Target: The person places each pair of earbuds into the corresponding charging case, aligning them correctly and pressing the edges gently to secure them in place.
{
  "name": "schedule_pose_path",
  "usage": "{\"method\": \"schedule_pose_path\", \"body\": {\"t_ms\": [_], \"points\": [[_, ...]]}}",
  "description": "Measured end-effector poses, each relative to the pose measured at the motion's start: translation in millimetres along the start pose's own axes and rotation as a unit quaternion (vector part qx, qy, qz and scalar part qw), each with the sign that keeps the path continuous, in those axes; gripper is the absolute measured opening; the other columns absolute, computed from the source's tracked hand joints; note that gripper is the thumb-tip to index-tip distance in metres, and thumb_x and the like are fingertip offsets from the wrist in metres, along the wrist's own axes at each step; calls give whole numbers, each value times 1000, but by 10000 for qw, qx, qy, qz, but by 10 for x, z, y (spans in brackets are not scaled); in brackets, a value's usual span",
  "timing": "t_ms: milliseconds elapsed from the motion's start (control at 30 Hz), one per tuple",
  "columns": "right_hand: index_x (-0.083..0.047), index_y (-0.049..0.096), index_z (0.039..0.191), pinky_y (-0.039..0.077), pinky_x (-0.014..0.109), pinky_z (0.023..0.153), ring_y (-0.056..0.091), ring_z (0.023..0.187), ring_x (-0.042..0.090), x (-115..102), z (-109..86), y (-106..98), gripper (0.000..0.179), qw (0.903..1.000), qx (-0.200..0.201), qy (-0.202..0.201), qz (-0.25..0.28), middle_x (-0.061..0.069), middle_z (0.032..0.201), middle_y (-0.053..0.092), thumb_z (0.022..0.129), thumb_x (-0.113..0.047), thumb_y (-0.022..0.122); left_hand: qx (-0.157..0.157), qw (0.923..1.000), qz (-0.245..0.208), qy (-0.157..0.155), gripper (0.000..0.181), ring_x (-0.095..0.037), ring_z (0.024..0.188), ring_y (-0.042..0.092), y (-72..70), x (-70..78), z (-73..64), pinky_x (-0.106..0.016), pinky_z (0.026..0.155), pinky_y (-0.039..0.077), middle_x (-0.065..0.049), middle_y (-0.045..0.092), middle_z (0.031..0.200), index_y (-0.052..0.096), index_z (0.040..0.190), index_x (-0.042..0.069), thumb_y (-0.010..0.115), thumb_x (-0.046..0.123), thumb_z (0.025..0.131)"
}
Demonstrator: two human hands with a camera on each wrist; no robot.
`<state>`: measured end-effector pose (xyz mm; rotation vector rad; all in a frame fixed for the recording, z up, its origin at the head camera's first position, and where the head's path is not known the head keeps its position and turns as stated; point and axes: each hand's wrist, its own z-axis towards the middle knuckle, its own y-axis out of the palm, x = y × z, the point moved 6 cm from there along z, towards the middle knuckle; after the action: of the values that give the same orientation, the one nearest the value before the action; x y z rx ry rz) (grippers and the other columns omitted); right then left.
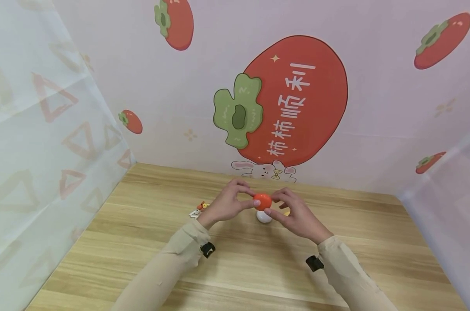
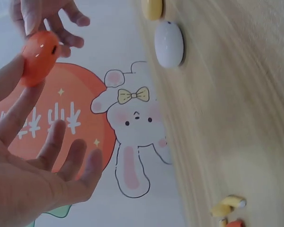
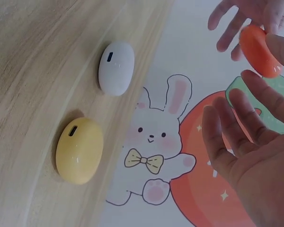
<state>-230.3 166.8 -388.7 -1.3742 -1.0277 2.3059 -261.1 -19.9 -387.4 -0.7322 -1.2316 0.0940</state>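
A glossy orange egg-shaped piece (image 1: 263, 201) with a small dark slot is up off the table, between both hands. My left hand (image 1: 228, 203) pinches it with thumb and index finger, the other fingers spread. From the other side, my right hand (image 1: 297, 216) holds its edge with thumb and index finger. Below it on the table lies a white egg-shaped piece (image 3: 116, 68), also slotted. Beside that one rests a yellow egg-shaped piece (image 3: 79, 151), mostly hidden behind the right hand in the head view.
Small yellow, orange and white parts (image 1: 199, 209) lie in a cluster on the wooden table (image 1: 149, 242), left of the left hand. Behind the table stands a backdrop (image 1: 203, 142) printed with persimmons and a rabbit. Patterned cloth (image 1: 28, 142) hangs on the left side.
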Motion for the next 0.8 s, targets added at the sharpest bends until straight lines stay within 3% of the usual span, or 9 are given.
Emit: {"method": "schedule_pose_path", "body": {"t_ms": [367, 567, 800], "points": [[-10, 70, 121, 56, 42, 88, 60, 109, 21, 19, 65, -2, 32, 9984, -72, 287, 486, 2, 118, 62, 95, -29, 73, 484, 9936, -991, -243, 31, -28, 124, 48, 41, -60, -33, -56, 102, 42, -13, 54, 131, 77, 110, 6, 77, 30, 91], [-10, 72, 117, 56, 43, 89, 61, 108, 21, 39, 82, -10, 26, 9968, -59, 401, 684, 2, 117, 64, 96, -25, 72, 541, 9915, -1144, -310, 32, -26, 125, 47, 54, -60, -37, -52, 102, 42, -12, 54, 132, 77, 112, 6, 77, 31, 92], [-10, 72, 115, 55, 47, 89, 59, 110, 23, 9, 80, -35, 23, 9959, -38, 456, 785, 2, 117, 63, 95, -22, 74, 406, 9931, -1071, -260, 33, -27, 127, 47, 79, -47, -27, -57, 102, 43, -15, 54, 135, 76, 114, 6, 76, 31, 93]]}}
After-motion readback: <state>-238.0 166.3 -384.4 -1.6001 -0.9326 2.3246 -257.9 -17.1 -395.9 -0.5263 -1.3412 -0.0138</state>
